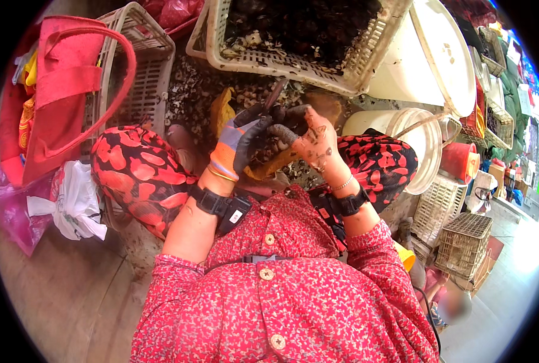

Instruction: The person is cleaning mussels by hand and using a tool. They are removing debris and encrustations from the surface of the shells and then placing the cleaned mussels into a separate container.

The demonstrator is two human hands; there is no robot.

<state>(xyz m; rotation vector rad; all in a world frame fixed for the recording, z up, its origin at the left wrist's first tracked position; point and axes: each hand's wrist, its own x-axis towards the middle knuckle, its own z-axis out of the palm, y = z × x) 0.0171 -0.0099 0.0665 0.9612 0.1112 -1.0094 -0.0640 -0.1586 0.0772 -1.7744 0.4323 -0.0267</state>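
My left hand wears an orange, grey and black glove. Its fingers are closed round a dark, narrow, blade-like piece that sticks up away from me; whether it is a shell or a tool cannot be told. Close beside it, my right hand has no full glove, is smeared with dark dirt, and shows grey coverings on some fingers. Those fingers curl in toward the left hand, and what they grip is hidden. Just beyond both hands stands a white plastic crate holding dark, wet-looking shell-like pieces.
Shell bits litter the floor between my knees. White buckets stand at right, with a large pale tub behind. A red bag and another crate are at left. Stacked crates and a person appear lower right.
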